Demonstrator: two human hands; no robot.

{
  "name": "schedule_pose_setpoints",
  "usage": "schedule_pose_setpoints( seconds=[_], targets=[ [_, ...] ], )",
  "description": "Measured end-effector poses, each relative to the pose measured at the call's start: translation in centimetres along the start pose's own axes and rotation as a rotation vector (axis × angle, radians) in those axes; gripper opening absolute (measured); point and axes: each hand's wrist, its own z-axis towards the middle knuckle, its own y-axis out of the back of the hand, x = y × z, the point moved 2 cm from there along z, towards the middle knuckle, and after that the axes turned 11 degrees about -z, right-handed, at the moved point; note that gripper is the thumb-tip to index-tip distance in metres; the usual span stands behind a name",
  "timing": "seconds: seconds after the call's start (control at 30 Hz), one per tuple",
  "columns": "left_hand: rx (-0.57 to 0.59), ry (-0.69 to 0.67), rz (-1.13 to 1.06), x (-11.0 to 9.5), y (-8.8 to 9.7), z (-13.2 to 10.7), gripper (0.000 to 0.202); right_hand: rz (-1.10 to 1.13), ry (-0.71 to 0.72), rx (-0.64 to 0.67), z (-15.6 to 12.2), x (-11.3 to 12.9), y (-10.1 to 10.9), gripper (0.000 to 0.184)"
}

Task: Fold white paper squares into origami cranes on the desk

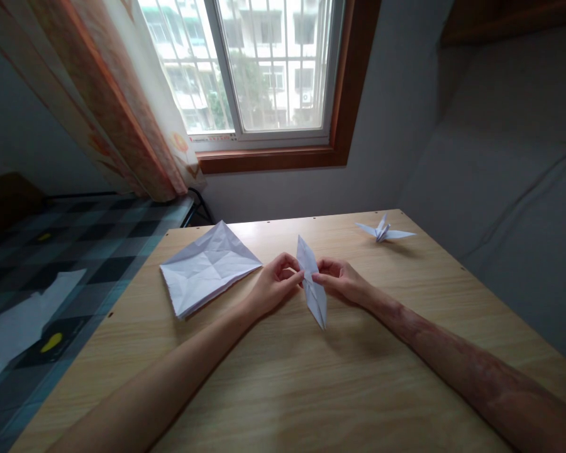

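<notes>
Between your two hands, near the middle of the pale wood-grained table, is the narrow, diamond-shaped piece of folded white paper, one point toward the far side and one toward you; whether its near point touches the tabletop, I cannot tell. Your left hand has its thumb and fingers closed together on the left edge of that paper, and your right hand pinches its right edge, thumb on top, fingers curled. Just beside your left hand, to its left, lies a stack of creased white paper sheets, its right corner closest to you. To the far right, well apart from your right hand, stands a white folded-paper crane with its wings spread. Left of the table, a dark checked cloth bears a ragged-edged white paper piece and a yellow printed shape near it. Beyond the table's far edge are an orange-and-cream floral curtain on the left and a barred window in a reddish-brown wooden frame. Tiny marks along the window's lower rail are too small to read.
</notes>
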Motion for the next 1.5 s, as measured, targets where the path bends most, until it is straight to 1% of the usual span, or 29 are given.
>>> schedule_pose_setpoints(
  seconds=[0.17,0.37,0.43,0.6,0.77,0.87,1.0,1.1,1.23,1.37,1.5],
  targets=[
    [-0.030,0.050,0.114,-0.8,-0.5,-0.3,0.039,-0.091,0.008,-0.036,0.1,0.0,0.0,0.039],
    [-0.057,0.066,0.144,-0.9,-0.6,-0.4,0.036,-0.119,-0.004,-0.065,0.1,0.2,-0.2,0.041],
    [-0.071,0.060,0.162,-0.9,-0.5,-0.3,0.036,-0.125,-0.006,-0.066,0.1,0.3,-0.2,0.042],
    [-0.077,-0.005,0.266,-0.9,-0.5,-0.4,0.035,-0.144,-0.005,-0.091,0.0,0.4,-0.1,0.044],
    [-0.040,-0.036,0.256,-1.2,-0.9,-0.6,0.036,-0.204,0.030,-0.086,0.0,0.5,-0.3,0.043],
    [-0.002,-0.043,0.255,-1.4,-1.1,-0.6,0.037,-0.243,0.041,-0.115,0.0,0.4,-0.3,0.042],
    [-0.023,-0.052,0.270,-1.4,-1.1,-0.5,0.038,-0.252,0.033,-0.127,-0.1,0.4,-0.3,0.041],
    [-0.018,-0.014,0.231,-1.1,-1.0,-0.4,0.040,-0.258,0.041,-0.101,-0.2,0.5,-0.4,0.039],
    [-0.032,0.055,0.133,-0.6,-0.6,-0.4,0.041,-0.193,0.027,-0.092,-0.1,0.1,-0.3,0.037],
    [-0.019,0.052,0.018,-0.1,-0.4,-0.2,0.042,-0.012,0.009,-0.128,0.1,-0.6,-0.4,0.044],
    [-0.085,0.059,-0.015,0.2,0.1,0.0,0.055,0.051,-0.029,-0.069,0.1,-0.6,-0.8,0.048]
  ],
)
